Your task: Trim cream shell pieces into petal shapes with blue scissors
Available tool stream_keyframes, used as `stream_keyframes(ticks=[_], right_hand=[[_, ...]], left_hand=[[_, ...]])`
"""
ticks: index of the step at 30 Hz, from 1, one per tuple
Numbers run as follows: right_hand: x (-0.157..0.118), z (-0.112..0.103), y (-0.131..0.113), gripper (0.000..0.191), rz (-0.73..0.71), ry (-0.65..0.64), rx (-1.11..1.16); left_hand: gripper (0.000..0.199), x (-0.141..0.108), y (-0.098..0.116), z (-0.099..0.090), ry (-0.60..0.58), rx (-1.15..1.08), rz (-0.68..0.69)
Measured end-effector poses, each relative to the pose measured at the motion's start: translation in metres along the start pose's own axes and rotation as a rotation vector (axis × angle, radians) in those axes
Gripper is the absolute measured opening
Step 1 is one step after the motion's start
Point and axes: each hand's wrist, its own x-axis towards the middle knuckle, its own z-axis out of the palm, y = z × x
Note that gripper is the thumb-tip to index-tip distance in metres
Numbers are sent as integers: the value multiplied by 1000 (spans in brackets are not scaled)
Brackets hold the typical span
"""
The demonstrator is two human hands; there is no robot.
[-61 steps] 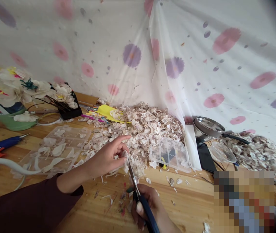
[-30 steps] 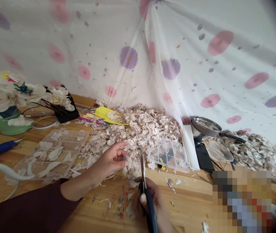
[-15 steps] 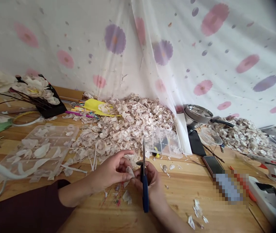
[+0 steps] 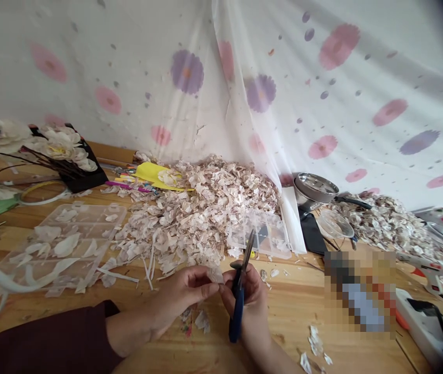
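Pale papery flake (image 4: 216, 274), thin and translucent, is pinched between the thumb and fingers of my left hand (image 4: 190, 286), just above the light wooden table (image 4: 284, 311) and in front of a big heap of similar whitish-brown flakes (image 4: 206, 208). My right hand (image 4: 251, 298) grasps dark-blue-handled metal scissors (image 4: 237, 311), their blades pointing up and away from me; its fingertips come right up to the flake, though I cannot tell whether they grip it too. Beyond the blades lies a clear plastic compartment box (image 4: 274, 252). To my left, a larger clear plastic tray (image 4: 96, 228) bears loose white petal-shaped pieces (image 4: 66, 244), and a thick white cord (image 4: 9, 280) curves over its near part. White artificial flowers on dark stems (image 4: 57, 148) lie farther back. At my right, a round steel pan (image 4: 317, 187) stands near a second flake heap (image 4: 385, 223).
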Motion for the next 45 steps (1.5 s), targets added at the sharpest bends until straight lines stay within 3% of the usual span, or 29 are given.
stream_keyframes(ticks=[4,12,17,21,27,32,37,45], right_hand=[[-2,2,2,30,-15,-25,-66],[-1,5,-3,31,52,-56,-93],[-1,3,-9,43,79,-213,-70],[-2,-2,0,51,73,-325,-48],[-7,-12,8,66,193,-523,-75],[-7,-12,4,77,210,-481,-10],[-8,-14,9,64,173,-522,-22],[-11,-13,13,69,98,-525,-79]], left_hand=[[31,2,4,-1,130,-119,-19],[29,1,8,0,179,-301,-32],[27,2,27,-7,243,-304,19],[23,6,40,-20,317,-293,110],[21,5,52,-31,297,-253,169],[22,4,53,-27,275,-246,166],[23,3,49,-21,262,-224,137],[29,4,46,-18,309,-223,135]])
